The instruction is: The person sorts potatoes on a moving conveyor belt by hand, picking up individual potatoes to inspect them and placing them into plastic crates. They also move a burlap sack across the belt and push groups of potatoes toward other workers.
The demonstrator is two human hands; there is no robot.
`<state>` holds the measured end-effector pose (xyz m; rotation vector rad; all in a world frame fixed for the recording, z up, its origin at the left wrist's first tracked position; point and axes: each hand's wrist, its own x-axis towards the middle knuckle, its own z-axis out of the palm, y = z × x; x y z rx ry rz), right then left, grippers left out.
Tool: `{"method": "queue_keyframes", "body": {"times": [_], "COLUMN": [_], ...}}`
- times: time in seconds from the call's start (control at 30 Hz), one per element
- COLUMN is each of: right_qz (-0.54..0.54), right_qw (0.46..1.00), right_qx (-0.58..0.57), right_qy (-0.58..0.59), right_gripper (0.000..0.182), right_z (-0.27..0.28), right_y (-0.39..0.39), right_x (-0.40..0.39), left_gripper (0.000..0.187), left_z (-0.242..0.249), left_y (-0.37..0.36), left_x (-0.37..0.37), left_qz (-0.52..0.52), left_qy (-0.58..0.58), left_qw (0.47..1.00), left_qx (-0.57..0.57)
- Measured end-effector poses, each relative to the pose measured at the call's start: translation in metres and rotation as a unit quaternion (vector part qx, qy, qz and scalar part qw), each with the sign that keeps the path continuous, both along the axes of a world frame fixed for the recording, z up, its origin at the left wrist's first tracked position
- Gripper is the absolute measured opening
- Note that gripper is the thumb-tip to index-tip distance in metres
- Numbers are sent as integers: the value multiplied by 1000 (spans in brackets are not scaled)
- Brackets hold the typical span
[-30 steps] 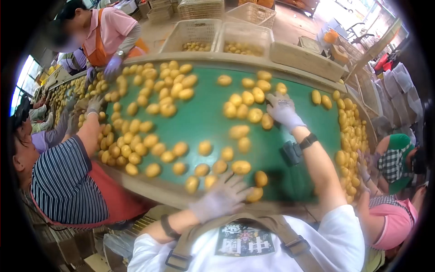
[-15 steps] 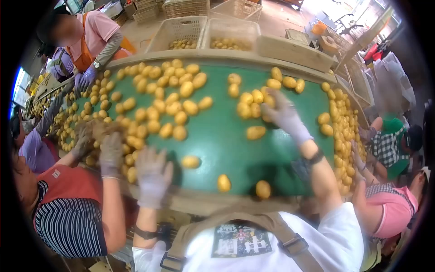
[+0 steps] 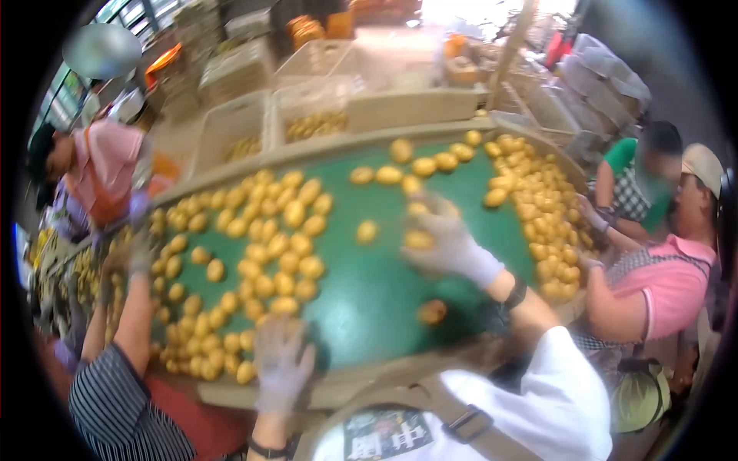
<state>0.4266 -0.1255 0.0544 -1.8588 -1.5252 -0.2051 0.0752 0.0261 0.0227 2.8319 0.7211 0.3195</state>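
I see my right hand (image 3: 450, 244) closing on one potato (image 3: 419, 240) above the green belt (image 3: 369, 292), my left hand (image 3: 280, 365) spread open, empty.

Green belt table (image 3: 369, 296) with tan raised rim, yellow potatoes (image 3: 265, 250) spread thick over left half, dense pile along right edge (image 3: 538, 207), a few loose ones mid-belt, one lone potato (image 3: 432, 311) near front

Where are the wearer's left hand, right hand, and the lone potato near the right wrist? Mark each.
left hand (image 3: 280, 365), head view, on the gloved palm's back.
right hand (image 3: 446, 242), head view, on the glove's back.
lone potato (image 3: 432, 311), head view, on its middle.
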Motion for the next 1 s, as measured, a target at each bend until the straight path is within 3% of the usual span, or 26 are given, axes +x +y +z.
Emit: {"method": "queue_keyframes", "body": {"times": [0.1,0.17,0.23,0.33,0.5,0.6,0.73,0.8,0.87,0.9,0.97,1.0], "right_qz": [-72,-134,-255,-389,-187,-130,-125,-58,-12,-71,-194,-100], "right_qw": [950,905,917,907,939,918,884,939,954,959,951,981], "right_qx": [241,324,228,-114,-276,-368,-443,-336,-297,-265,-194,-164], "right_qy": [-185,-240,-206,-114,-85,-66,-79,-39,43,75,139,-41], "right_gripper": [34,34,35,36,39,39,43,45,45,41,32,35], "right_z": [109,137,128,68,7,-18,-27,-40,-56,-61,-74,-106], "right_y": [-35,-62,-64,-56,39,95,113,81,57,56,58,58], "right_x": [19,63,149,239,179,131,91,85,103,106,106,105], "left_gripper": [45,45,47,42,29,25,30,36,46,52,48,42], "left_z": [3,14,18,17,-29,-24,-47,-35,-23,-16,7,21], "left_y": [-1,-6,-14,-16,9,47,140,158,155,150,101,68], "left_x": [4,32,58,105,150,133,36,4,-13,-19,7,30], "left_qz": [-23,-92,-171,-255,-267,-190,29,222,212,205,90,-34], "left_qy": [23,-1,-45,-69,-69,-21,113,75,103,115,-59,-82], "left_qw": [999,995,984,964,958,980,984,965,945,932,986,994], "left_qx": [4,-32,-23,-17,75,55,132,121,226,277,124,60]}}
